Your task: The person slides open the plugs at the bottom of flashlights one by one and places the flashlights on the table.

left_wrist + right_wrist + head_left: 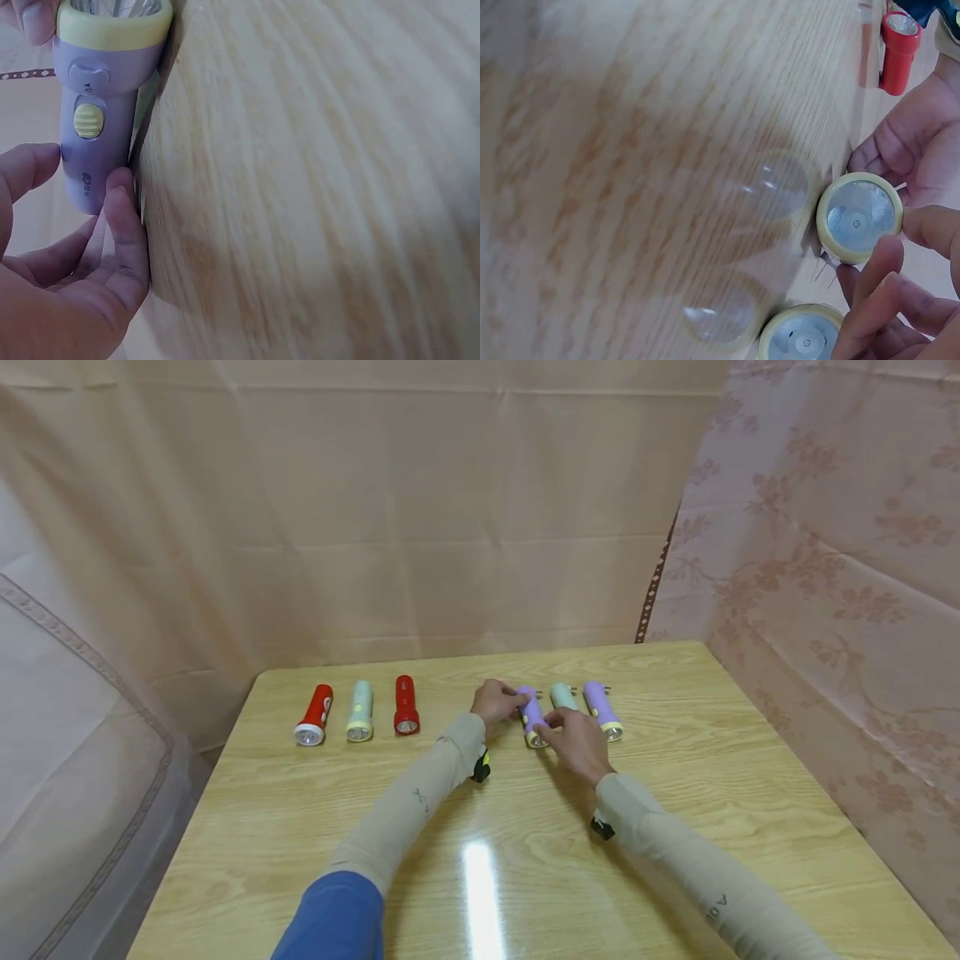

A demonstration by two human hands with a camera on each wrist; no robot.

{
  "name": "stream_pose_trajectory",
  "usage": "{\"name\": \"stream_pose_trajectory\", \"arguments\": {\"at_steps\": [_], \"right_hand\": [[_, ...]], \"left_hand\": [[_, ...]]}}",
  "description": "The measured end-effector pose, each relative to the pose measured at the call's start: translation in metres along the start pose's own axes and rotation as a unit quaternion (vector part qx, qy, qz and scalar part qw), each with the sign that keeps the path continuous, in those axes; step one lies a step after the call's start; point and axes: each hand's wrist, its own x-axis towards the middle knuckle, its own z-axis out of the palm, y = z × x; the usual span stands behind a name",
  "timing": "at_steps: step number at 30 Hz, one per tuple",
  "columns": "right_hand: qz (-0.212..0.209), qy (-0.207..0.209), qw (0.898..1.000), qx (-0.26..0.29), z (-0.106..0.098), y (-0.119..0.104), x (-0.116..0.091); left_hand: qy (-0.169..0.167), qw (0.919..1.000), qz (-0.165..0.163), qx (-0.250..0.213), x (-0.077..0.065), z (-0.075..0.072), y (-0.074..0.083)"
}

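Observation:
A purple flashlight with a pale yellow rim lies on the table, its lens end towards me. My left hand pinches its tail end; in the left wrist view the thumb is on one side of the purple barrel and fingertips are on the other. At the lens end, my right hand holds the yellow rim between thumb and fingers. Partly behind the right hand lies a mint green flashlight. Right of it is another purple flashlight.
On the left of the wooden table lie a red flashlight with a white rim, a mint green flashlight with a yellow rim and an all-red flashlight. A beige curtain hangs behind, a floral pink one at right.

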Motion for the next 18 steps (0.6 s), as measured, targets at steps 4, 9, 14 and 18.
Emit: {"name": "stream_pose_trajectory", "arguments": {"at_steps": [4, 9, 14, 18], "right_hand": [[-0.004, 0.011, 1.000, 0.012, 0.000, 0.000, -0.001], [-0.010, 0.023, 0.999, 0.028, -0.001, 0.000, -0.003], [-0.017, 0.035, 0.999, 0.032, -0.004, -0.002, -0.004], [-0.019, 0.037, 0.999, 0.035, -0.003, -0.004, -0.006]], "left_hand": [[-0.008, 0.9999, 0.008, 0.002, -0.007, -0.004, -0.001], [-0.016, 0.9995, 0.016, 0.021, -0.013, -0.013, -0.003], [-0.026, 0.9988, 0.039, 0.012, -0.021, -0.023, -0.006], [-0.046, 0.9968, 0.065, 0.010, -0.033, -0.031, -0.010]]}}
